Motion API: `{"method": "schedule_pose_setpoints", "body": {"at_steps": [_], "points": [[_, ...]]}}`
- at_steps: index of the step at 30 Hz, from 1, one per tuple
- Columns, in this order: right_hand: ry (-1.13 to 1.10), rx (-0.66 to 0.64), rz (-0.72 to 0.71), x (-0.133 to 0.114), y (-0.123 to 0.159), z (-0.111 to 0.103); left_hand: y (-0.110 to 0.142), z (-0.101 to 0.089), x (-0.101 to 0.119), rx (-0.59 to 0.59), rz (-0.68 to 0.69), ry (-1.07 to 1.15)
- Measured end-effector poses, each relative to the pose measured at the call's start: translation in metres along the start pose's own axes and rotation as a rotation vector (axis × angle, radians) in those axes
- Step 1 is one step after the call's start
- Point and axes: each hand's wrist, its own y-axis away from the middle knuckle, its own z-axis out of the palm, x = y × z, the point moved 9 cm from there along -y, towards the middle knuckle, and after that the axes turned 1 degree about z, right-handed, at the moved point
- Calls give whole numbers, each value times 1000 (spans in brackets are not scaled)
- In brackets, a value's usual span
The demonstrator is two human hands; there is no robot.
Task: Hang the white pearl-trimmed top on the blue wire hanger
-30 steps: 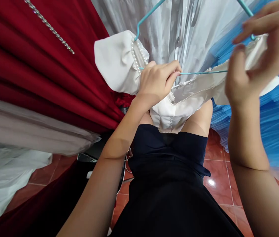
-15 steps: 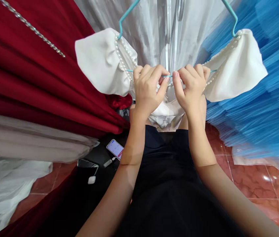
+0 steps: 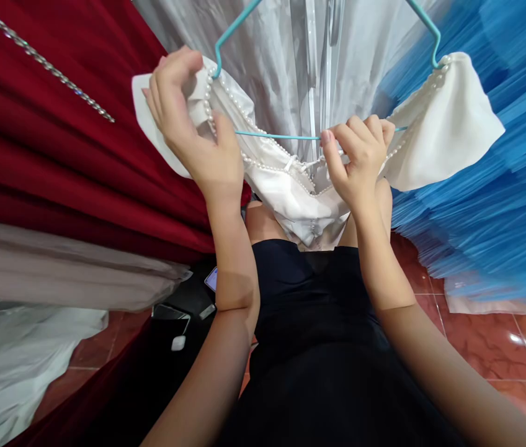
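A white dress [image 3: 291, 192] with pearl-trimmed edges and puffed sleeves hangs on a light blue hanger [image 3: 272, 135], in front of my lap. My right hand [image 3: 360, 152] is closed, thumb and fingers pinching the hanger's lower bar right of its middle. Up at the left sleeve [image 3: 144, 118], my left hand [image 3: 202, 136] is open and curved, thumb apart from the fingers. It lies over the sleeve beside the pearl edging and covers much of it; whether it presses the cloth I cannot tell. The right sleeve [image 3: 453, 130] hangs free from the hanger's other hook.
Red fabric [image 3: 58, 161] with a beaded strand [image 3: 49, 65] hangs at left, blue tulle [image 3: 486, 205] at right, silvery-white cloth [image 3: 272, 56] ahead. A black surface beside my left leg bears a phone [image 3: 211, 279] and a small white charging piece [image 3: 178, 343]. Red tiles [image 3: 472, 347] form the floor.
My left hand has let go of the hanger's bar and moved left and up to the sleeve. My right hand stays on the bar. The dress has shifted slightly left on that side.
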Motion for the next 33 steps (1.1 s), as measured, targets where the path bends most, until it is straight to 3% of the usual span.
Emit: {"method": "schedule_pose_setpoints", "body": {"at_steps": [6,9,13,15,17,20,23,26,29,33], "points": [[14,41,-22,0,-4,-8,-19,-18,29,115,209,-211],[9,33,-23,3,-9,-12,-32,-37,24,167,213,-196],[5,73,-77,-3,-12,-23,-33,-73,-16,341,128,52],[-23,75,-85,-7,-12,-25,-18,-90,-49,481,13,213],[-47,41,-66,-9,-12,-22,6,-93,-75,560,-76,299],[-45,-15,-4,-10,-10,-14,39,-72,-74,469,15,299],[-34,-23,38,-11,-9,-9,58,-12,-59,100,16,316],[-23,-16,33,-15,-7,-10,69,41,-41,-115,-14,354],[-15,0,13,-19,-3,-15,72,69,-22,-137,-28,386],[-39,-20,-40,-23,6,-18,77,75,0,-23,23,516]]}}
